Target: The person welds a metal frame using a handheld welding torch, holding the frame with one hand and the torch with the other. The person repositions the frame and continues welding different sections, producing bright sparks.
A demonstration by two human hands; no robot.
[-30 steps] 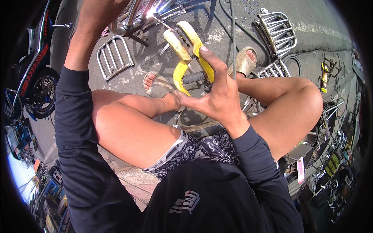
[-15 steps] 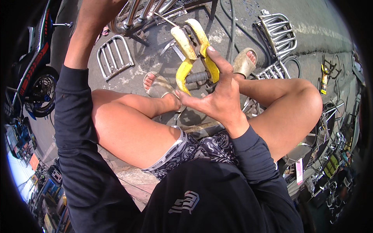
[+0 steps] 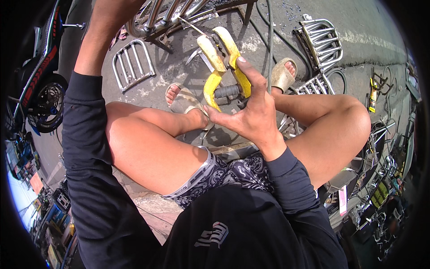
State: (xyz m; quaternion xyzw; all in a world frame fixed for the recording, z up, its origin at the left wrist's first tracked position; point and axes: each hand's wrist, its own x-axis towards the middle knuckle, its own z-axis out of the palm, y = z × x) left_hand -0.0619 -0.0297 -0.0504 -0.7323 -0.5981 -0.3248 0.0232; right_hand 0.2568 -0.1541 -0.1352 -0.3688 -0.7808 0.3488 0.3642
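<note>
From a distance, I am centring on the yellow two-armed clamp with scuffed cream tips [image 3: 217, 58], which is showing between the two beige open-toed sandals [image 3: 281, 76], raised over the grey concrete floor [image 3: 371, 40]. A thin, straight rod [image 3: 193, 27] is projecting from its tips and pointing up and to the left, its far end lying near the shiny chrome tube rack [image 3: 154, 17]; I am not managing to tell whether the two are touching.

The bare right hand [image 3: 253, 112] is gripping the clamp, forefinger stretching along one yellow arm, thumb reaching out beside the other. The bare left hand [image 3: 114, 13] is showing at the upper edge, near the rack, but its fingers are falling outside the view, so I cannot tell whether it is spread or holding anything.

For handling the rod well, I am judging that a calm, steady wrist is counting for more than force, since squeezing hard could be loosening the rod. I would be holding one constant angle at the tube and aiming the tip away from the sandals.

Farther out, the rack is seemingly resting on a dark-legged metal surface [image 3: 248, 13], a flat silver barred grille [image 3: 134, 66] is lying to the left, and a black-and-red motorcycle [image 3: 47, 89] is standing beyond.
</note>
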